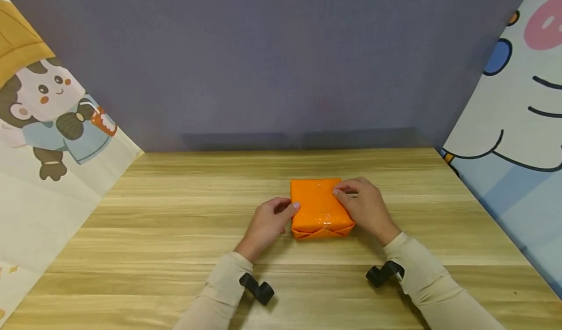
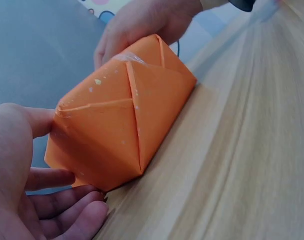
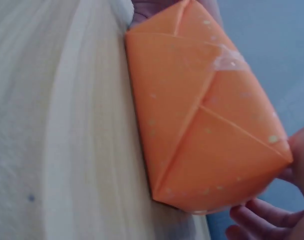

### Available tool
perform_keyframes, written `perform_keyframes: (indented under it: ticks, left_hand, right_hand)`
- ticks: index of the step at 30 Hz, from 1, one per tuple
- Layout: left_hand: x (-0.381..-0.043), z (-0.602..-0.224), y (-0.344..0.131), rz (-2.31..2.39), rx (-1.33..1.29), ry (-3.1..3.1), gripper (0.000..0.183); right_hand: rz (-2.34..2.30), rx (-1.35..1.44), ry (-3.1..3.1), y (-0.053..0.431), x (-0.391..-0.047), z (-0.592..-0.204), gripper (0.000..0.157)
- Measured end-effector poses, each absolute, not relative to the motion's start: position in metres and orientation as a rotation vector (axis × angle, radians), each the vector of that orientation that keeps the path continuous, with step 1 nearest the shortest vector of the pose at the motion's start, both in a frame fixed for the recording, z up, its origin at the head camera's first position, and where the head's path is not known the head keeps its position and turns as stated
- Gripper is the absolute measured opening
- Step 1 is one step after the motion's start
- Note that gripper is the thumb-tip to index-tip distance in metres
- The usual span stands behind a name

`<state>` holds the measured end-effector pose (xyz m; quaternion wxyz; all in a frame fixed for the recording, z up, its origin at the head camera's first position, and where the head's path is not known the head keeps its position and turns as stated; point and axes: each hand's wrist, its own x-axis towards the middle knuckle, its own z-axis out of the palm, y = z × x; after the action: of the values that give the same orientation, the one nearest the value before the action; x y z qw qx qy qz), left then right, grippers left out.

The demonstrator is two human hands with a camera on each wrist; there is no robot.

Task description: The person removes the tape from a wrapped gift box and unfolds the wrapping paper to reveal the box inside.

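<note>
An orange-wrapped package point(image 1: 320, 203), box-shaped, lies on the wooden table between the two hands. Its near end shows triangular folds, with a strip of clear tape point(image 3: 230, 60) over the flap's edge. My left hand point(image 1: 270, 222) holds the package's left side, thumb at the top edge and the other fingers low beside it. In the left wrist view, those lower fingers point(image 2: 67, 210) are curled near the bottom corner. On the opposite side, my right hand point(image 1: 364, 205) grips the right edge, thumb and forefinger at the top. Part of that hand is hidden behind the package in the left wrist view.
The wood-grain tabletop point(image 1: 175, 252) stretches around the package. A grey panel point(image 1: 281, 66) rises behind it. Cartoon-printed sheets stand at the left point(image 1: 57, 125) and right point(image 1: 518, 125). Black camera mounts point(image 1: 256, 289) sit on the wrists over beige sleeves.
</note>
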<state>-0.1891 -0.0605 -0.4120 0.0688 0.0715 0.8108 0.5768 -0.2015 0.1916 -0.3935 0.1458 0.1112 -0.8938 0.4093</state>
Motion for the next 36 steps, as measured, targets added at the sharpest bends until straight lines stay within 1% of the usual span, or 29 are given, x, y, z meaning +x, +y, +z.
perform_keyframes:
  ticks: [6, 12, 24, 36]
  left_hand:
    - [-0.1891, -0.4122, -0.0599, 1.680, 0.242, 2.511, 0.051]
    - [-0.1892, -0.4118, -0.0594, 1.638, 0.254, 2.552, 0.052]
    - [-0.1880, -0.4112, -0.0595, 1.606, 0.272, 2.608, 0.052]
    - [-0.1888, -0.4121, -0.0568, 1.570, 0.243, 2.648, 0.052]
  right_hand:
    - [1.189, 0.273, -2.577, 0.1902, -0.2009, -0.3930, 0.016]
    - [1.204, 0.246, -2.581, 0.1930, -0.2015, -0.3944, 0.019]
    - [1.084, 0.339, -2.560, 0.1892, -0.2009, -0.3936, 0.013]
    - [1.084, 0.349, -2.581, 0.1899, -0.2020, -0.3961, 0.014]
